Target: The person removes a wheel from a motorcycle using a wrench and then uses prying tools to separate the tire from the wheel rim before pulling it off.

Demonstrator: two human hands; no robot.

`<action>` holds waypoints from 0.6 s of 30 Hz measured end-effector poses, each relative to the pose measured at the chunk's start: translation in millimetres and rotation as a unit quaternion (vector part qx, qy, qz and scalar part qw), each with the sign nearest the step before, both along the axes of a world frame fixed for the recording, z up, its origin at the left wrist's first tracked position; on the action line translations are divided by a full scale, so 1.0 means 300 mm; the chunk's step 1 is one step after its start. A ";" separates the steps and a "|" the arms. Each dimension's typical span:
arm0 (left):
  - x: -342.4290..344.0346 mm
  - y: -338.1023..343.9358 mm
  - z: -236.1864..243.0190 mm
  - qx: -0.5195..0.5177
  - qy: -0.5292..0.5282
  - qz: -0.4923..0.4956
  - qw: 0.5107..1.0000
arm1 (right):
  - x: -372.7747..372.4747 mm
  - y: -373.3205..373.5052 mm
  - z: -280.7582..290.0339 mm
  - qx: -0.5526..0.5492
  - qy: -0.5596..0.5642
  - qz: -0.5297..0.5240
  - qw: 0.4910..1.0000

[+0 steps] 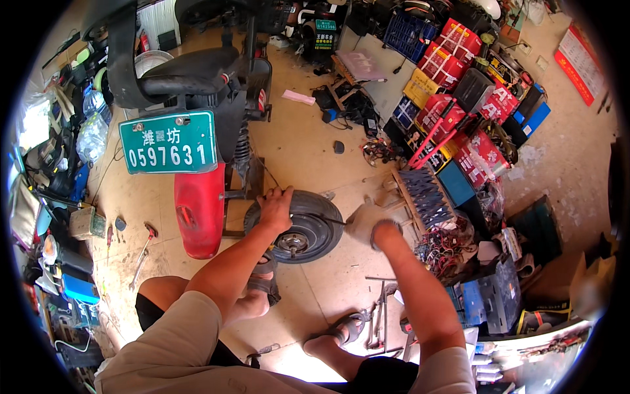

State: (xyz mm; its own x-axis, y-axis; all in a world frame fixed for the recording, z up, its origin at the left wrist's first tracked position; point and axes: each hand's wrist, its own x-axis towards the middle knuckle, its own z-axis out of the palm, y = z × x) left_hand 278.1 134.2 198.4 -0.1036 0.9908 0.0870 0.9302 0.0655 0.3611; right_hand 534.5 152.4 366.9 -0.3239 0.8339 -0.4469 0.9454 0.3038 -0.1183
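A small black scooter wheel [295,246] with its tyre [331,209] lies on the floor in front of me, beside my foot. My bare left hand [275,209] grips the tyre's upper left side, its fingers curled over the outer edge. On the right, my gloved right hand [367,221] is closed round a thin dark tyre lever [336,221]. The lever reaches from the glove to the tyre's right side; its far end is hard to make out. Just left of the wheel stands a scooter with a red rear mudguard [199,213] and a black seat [190,72].
A hammer [149,231] lies on the floor at left. T-handled tools [382,308] lie beside my right sandal [351,322]. Stacked red battery boxes [441,115] and a wooden rack [420,197] stand at right, near tangled wires [446,253]. Cluttered goods line the left side.
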 end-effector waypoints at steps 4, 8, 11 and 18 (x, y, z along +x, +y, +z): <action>-0.013 0.013 -0.041 0.012 0.043 0.016 0.999 | -0.015 0.087 0.031 -0.072 -0.021 0.020 0.997; 0.021 0.032 -0.037 0.002 0.043 0.019 0.999 | -0.097 -0.051 0.012 0.034 -0.046 -0.049 0.997; 0.007 0.033 -0.030 -0.014 0.046 0.028 0.998 | -0.143 -0.144 -0.067 0.047 -0.013 -0.104 0.993; 0.033 0.012 -0.005 -0.011 0.018 0.017 1.000 | -0.052 -0.271 -0.261 0.047 0.138 -0.205 0.968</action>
State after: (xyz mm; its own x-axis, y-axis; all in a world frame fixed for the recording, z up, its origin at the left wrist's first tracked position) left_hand 288.1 137.9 196.7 -0.1351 0.9884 0.0694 0.9393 0.1055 0.3263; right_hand 519.0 71.0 288.6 -0.0543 0.9502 -0.3070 0.9249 -0.0680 -0.3740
